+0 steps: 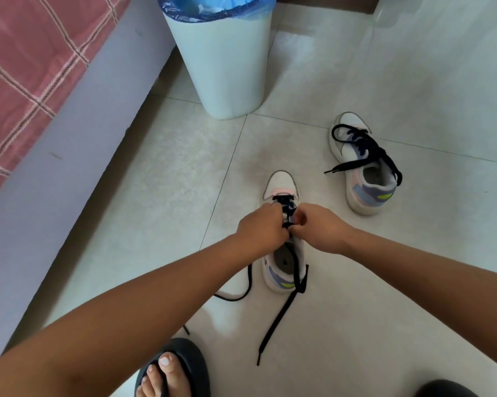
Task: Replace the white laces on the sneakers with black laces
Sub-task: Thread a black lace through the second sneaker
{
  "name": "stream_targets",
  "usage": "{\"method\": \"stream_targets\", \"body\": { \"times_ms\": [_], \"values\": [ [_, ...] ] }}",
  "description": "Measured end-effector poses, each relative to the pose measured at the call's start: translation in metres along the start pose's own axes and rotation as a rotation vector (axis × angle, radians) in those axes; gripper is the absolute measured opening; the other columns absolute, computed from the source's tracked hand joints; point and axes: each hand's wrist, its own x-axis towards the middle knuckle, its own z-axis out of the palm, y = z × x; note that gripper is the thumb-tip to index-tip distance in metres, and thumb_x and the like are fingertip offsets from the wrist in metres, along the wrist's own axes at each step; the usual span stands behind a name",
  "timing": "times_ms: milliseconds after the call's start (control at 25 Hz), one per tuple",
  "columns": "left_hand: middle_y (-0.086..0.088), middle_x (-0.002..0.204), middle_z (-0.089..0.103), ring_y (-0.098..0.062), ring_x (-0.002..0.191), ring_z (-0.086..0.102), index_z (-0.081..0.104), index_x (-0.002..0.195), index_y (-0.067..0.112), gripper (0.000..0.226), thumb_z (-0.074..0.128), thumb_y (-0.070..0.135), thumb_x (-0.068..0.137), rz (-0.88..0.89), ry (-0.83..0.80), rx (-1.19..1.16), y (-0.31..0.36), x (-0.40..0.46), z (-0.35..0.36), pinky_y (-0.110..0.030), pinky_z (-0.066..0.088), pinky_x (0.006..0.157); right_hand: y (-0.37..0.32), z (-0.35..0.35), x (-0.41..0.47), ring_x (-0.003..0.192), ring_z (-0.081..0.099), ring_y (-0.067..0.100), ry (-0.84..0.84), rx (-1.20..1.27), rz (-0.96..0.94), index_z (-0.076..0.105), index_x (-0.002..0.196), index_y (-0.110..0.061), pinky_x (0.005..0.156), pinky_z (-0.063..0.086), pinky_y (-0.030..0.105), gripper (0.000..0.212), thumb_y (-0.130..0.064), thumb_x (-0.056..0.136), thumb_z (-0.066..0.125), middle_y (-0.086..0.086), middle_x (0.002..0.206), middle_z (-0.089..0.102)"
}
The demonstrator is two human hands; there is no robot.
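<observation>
Lacing near sneaker (281, 253) on tiled floor (155, 196).
Left hand (260, 229) and right hand (320, 227) both pinching black lace (287, 216) mid-tongue; loose ends trailing; second sneaker (362, 167) apart, right.

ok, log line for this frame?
step: lacing near sneaker | left hand, right hand: pinching black lace | far sneaker: black-laced, untied

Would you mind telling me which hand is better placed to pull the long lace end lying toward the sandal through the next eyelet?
Probably the right hand: that black lace end trails from the near sneaker's right side, under the right wrist.
</observation>
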Motion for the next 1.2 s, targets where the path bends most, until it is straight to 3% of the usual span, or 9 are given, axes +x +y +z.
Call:
{"method": "stream_targets", "body": {
  "times_ms": [160, 320, 520, 600, 760, 840, 920, 1080, 1200],
  "values": [
    [-0.001, 0.061, 0.045, -0.019, 0.067, 0.05, 0.045, 0.062, 0.011, 0.03, 0.057, 0.02, 0.087, -0.056, -0.204, -0.078, 0.005, 0.013, -0.016, -0.021, 0.036, 0.053, -0.002, -0.008, 0.011, 0.069, 0.047, 0.017, -0.212, 0.225, 0.181, 0.052, 0.075, -0.011, 0.058, 0.044, 0.023, 0.014, -0.007, 0.089, 0.051, 0.007, 0.077, 0.051],
    [-0.006, 0.064, 0.051, -0.016, 0.057, 0.05, 0.047, 0.064, 0.01, 0.026, 0.054, 0.011, 0.089, -0.179, -0.34, -0.462, -0.004, 0.015, -0.017, -0.023, 0.045, 0.057, 0.018, -0.014, 0.013, 0.067, 0.046, 0.013, -0.397, 0.614, 0.206, 0.048, 0.081, -0.016, 0.071, 0.05, 0.027, 0.017, -0.007, 0.095, 0.051, 0.001, 0.073, 0.049],
    [0.0, 0.072, 0.05, -0.012, 0.068, 0.046, 0.049, 0.075, 0.012, 0.018, 0.05, 0.004, 0.091, -0.2, -0.173, -0.988, -0.036, -0.007, 0.011, -0.021, 0.042, 0.069, 0.052, 0.003, 0.003, 0.07, 0.051, 0.013, -0.395, 1.131, 0.177, 0.046, 0.084, -0.017, 0.073, 0.049, 0.026, 0.016, -0.004, 0.094, 0.047, 0.003, 0.077, 0.051],
    [-0.001, 0.074, 0.052, -0.013, 0.07, 0.047, 0.049, 0.076, 0.013, 0.016, 0.051, 0.008, 0.091, -0.186, -0.122, -0.929, -0.039, -0.007, 0.015, -0.022, 0.042, 0.069, 0.05, 0.006, 0.004, 0.068, 0.049, 0.013, -0.361, 1.123, 0.157, 0.047, 0.084, -0.016, 0.071, 0.047, 0.025, 0.014, -0.007, 0.094, 0.048, 0.005, 0.076, 0.05],
    [-0.006, 0.082, 0.056, -0.015, 0.075, 0.051, 0.051, 0.082, 0.013, 0.024, 0.052, 0.035, 0.092, -0.101, -0.151, -0.499, -0.026, 0.005, -0.001, -0.029, 0.042, 0.068, 0.025, -0.009, 0.011, 0.076, 0.051, 0.016, -0.197, 0.394, 0.119, 0.057, 0.084, -0.015, 0.068, 0.046, 0.025, 0.021, -0.033, 0.094, 0.053, 0.002, 0.08, 0.054],
    [-0.008, 0.084, 0.056, -0.013, 0.076, 0.048, 0.053, 0.086, 0.008, 0.026, 0.049, 0.032, 0.096, -0.02, -0.145, -0.29, -0.015, 0.011, -0.01, -0.026, 0.037, 0.061, 0.012, -0.012, 0.015, 0.077, 0.05, 0.017, -0.134, 0.258, 0.119, 0.054, 0.077, -0.015, 0.062, 0.045, 0.024, 0.024, -0.032, 0.094, 0.054, 0.003, 0.08, 0.053],
    [-0.009, 0.088, 0.056, -0.016, 0.074, 0.049, 0.056, 0.09, 0.006, 0.022, 0.048, 0.025, 0.097, 0.032, -0.156, -0.19, -0.007, 0.014, -0.016, -0.027, 0.039, 0.062, 0.005, -0.011, 0.016, 0.07, 0.047, 0.015, -0.155, 0.329, 0.176, 0.051, 0.074, -0.014, 0.059, 0.046, 0.025, 0.024, -0.025, 0.095, 0.054, 0.003, 0.075, 0.049],
    [-0.01, 0.089, 0.053, -0.021, 0.082, 0.052, 0.048, 0.083, 0.011, 0.017, 0.045, 0.019, 0.098, -0.032, -0.208, -0.352, -0.02, 0.01, -0.007, -0.041, 0.049, 0.082, 0.011, -0.007, 0.004, 0.061, 0.044, 0.013, -0.314, 0.796, 0.31, 0.049, 0.08, -0.009, 0.072, 0.057, 0.035, 0.021, -0.016, 0.099, 0.045, 0.005, 0.072, 0.045],
    [-0.004, 0.08, 0.054, -0.017, 0.075, 0.052, 0.052, 0.085, 0.013, 0.02, 0.051, 0.031, 0.095, -0.03, -0.186, -0.377, -0.02, -0.001, -0.004, -0.027, 0.046, 0.069, 0.016, -0.003, -0.001, 0.06, 0.046, 0.015, -0.251, 0.803, 0.289, 0.052, 0.078, -0.008, 0.07, 0.059, 0.036, 0.022, -0.018, 0.097, 0.051, 0.006, 0.07, 0.047]
  ]
}}
